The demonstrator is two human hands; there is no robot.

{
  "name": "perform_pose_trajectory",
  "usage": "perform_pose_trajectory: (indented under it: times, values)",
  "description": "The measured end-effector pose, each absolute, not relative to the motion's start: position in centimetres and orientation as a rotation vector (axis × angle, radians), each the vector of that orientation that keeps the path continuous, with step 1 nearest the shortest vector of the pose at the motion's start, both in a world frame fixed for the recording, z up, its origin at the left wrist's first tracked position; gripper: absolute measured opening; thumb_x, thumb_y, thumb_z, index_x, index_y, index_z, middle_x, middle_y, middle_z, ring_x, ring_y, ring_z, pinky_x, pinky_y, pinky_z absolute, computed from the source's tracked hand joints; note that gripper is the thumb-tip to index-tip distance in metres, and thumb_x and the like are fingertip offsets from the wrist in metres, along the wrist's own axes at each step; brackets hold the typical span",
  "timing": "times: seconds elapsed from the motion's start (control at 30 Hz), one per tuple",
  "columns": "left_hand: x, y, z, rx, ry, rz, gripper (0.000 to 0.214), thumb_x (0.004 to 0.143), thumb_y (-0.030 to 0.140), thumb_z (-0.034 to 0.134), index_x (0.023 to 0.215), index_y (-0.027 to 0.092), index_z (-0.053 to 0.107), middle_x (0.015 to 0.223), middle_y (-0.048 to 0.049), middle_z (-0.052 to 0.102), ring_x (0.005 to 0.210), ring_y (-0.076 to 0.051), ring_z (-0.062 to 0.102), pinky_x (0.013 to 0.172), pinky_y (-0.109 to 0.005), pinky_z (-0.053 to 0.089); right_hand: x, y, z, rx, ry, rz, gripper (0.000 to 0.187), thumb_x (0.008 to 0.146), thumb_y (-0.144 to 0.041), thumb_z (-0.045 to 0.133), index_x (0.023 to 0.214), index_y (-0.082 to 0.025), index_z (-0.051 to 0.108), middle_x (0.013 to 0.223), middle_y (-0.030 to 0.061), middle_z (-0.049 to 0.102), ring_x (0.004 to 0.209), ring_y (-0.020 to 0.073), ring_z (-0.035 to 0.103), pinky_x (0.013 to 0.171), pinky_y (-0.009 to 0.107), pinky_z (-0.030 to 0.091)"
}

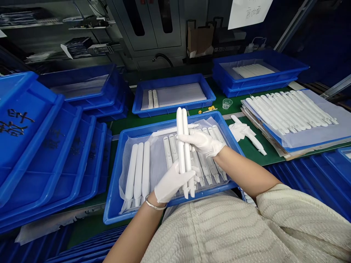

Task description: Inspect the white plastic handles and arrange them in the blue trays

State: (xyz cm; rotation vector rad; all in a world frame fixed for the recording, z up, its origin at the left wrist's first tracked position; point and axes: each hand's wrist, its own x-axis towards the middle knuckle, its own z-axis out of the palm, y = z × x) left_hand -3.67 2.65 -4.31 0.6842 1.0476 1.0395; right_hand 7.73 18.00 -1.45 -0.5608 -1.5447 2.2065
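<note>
Ends of two slender white pieces [180,126] are clasped by the gloved left hand [171,182], its fingers closed around them; farther along, the same pair is gripped by the gloved right hand [204,141], also closed, with one digit laid across. The pair is held side by side above a blue tray [113,204], where more white pieces [138,171] are laid out. Beyond it, a clear cup [227,104] is set near a second blue tray [175,109], backed by a grey cabinet [149,38].
</note>
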Motion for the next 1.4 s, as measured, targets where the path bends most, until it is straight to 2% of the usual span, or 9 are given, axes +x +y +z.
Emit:
perform_pose_trajectory:
  times: [0.13, 0.23, 0.43, 0.57, 0.77, 0.87, 0.97, 1.1, 1.4]
  values:
    - [-3.1, 2.1, -4.0, 0.485, 0.644, 1.108, 0.074, 0.077, 0.076, 0.067, 0.122, 0.016, 0.062, 0.099, -0.0124, 0.075, 0.079, -0.026, 0.074, 0.069, -0.038, 0.061, 7.3, 18.6, -2.6, -0.366, -1.233, 2.429, 0.036, 0.083, -0.047, 0.076, 0.081, -0.013, 0.067, 0.057, -0.0033, 0.055, 0.043, 0.0038, 0.040, 0.037, 0.014, 0.032]
    - [-2.1, 1.8, -4.1, 0.314, 0.506, 1.114, 0.077, 0.074, 0.084, 0.062, 0.120, 0.022, 0.066, 0.097, -0.0081, 0.075, 0.082, -0.026, 0.074, 0.071, -0.039, 0.060, 7.0, 18.4, -2.9, -0.247, -1.058, 2.552, 0.035, 0.083, -0.045, 0.077, 0.090, -0.013, 0.067, 0.061, -0.0033, 0.059, 0.040, 0.0029, 0.036, 0.034, 0.013, 0.032]
    - [-1.0, 1.3, -5.2, 0.346, 0.461, 1.101, 0.080, 0.067, 0.090, 0.061, 0.112, 0.024, 0.066, 0.075, -0.0033, 0.071, 0.051, -0.017, 0.065, 0.044, -0.025, 0.049, 6.9, 17.3, -2.4, -0.080, -1.006, 2.682, 0.034, 0.091, -0.043, 0.069, 0.109, -0.016, 0.062, 0.066, -0.0024, 0.063, 0.038, 0.0039, 0.038, 0.036, 0.015, 0.038]
    - [-1.3, 1.5, -5.7, 0.333, 0.382, 1.166, 0.072, 0.063, 0.083, 0.073, 0.106, 0.025, 0.062, 0.062, 0.0048, 0.062, 0.035, -0.009, 0.048, 0.033, -0.019, 0.040, 6.6, 17.7, -3.2, -0.001, -1.065, 2.618, 0.040, 0.087, -0.045, 0.073, 0.112, -0.016, 0.060, 0.085, 0.0031, 0.070, 0.044, 0.0039, 0.045, 0.041, 0.016, 0.043]
    - [-3.1, 2.3, -4.9, 0.496, 0.452, 1.120, 0.054, 0.079, 0.063, 0.076, 0.105, 0.019, 0.061, 0.077, -0.0015, 0.071, 0.055, -0.016, 0.069, 0.050, -0.026, 0.058, 6.7, 19.0, -3.9, 0.043, -1.227, 2.531, 0.047, 0.079, -0.047, 0.079, 0.109, -0.014, 0.065, 0.092, 0.0060, 0.070, 0.062, 0.0102, 0.056, 0.053, 0.020, 0.050]
    - [-4.3, 3.2, -3.6, 0.632, 0.740, 1.060, 0.053, 0.082, 0.059, 0.074, 0.109, 0.016, 0.060, 0.081, -0.0075, 0.075, 0.056, -0.019, 0.070, 0.048, -0.027, 0.056, 7.0, 19.2, -3.3, -0.129, -1.314, 2.398, 0.040, 0.083, -0.049, 0.076, 0.102, -0.015, 0.066, 0.089, 0.0050, 0.068, 0.073, 0.0139, 0.060, 0.064, 0.024, 0.052]
    - [-5.1, 4.2, -2.6, 0.810, 1.115, 0.987, 0.054, 0.084, 0.059, 0.072, 0.110, 0.014, 0.059, 0.086, -0.0121, 0.076, 0.059, -0.021, 0.071, 0.046, -0.027, 0.052, 7.3, 19.1, -2.5, -0.335, -1.520, 2.273, 0.036, 0.086, -0.051, 0.073, 0.094, -0.016, 0.066, 0.079, 0.0013, 0.062, 0.066, 0.0114, 0.053, 0.053, 0.022, 0.042]
    - [-5.3, 4.9, -2.2, 0.936, 1.473, 0.930, 0.049, 0.082, 0.053, 0.076, 0.105, 0.013, 0.059, 0.097, -0.0126, 0.074, 0.086, -0.028, 0.075, 0.068, -0.035, 0.060, 7.3, 18.5, -1.8, -0.622, -1.770, 2.098, 0.029, 0.084, -0.042, 0.075, 0.085, -0.017, 0.063, 0.069, -0.0014, 0.058, 0.059, 0.0097, 0.048, 0.048, 0.021, 0.035]
    - [-5.2, 3.7, -2.9, 0.823, 1.129, 0.836, 0.078, 0.077, 0.032, 0.085, 0.138, 0.019, 0.039, 0.124, -0.0188, 0.067, 0.090, -0.028, 0.076, 0.067, -0.036, 0.063, 7.3, 18.1, -1.6, -0.794, -1.677, 2.069, 0.033, 0.080, -0.042, 0.076, 0.073, -0.017, 0.056, 0.060, -0.0040, 0.049, 0.051, 0.0082, 0.043, 0.044, 0.022, 0.031]
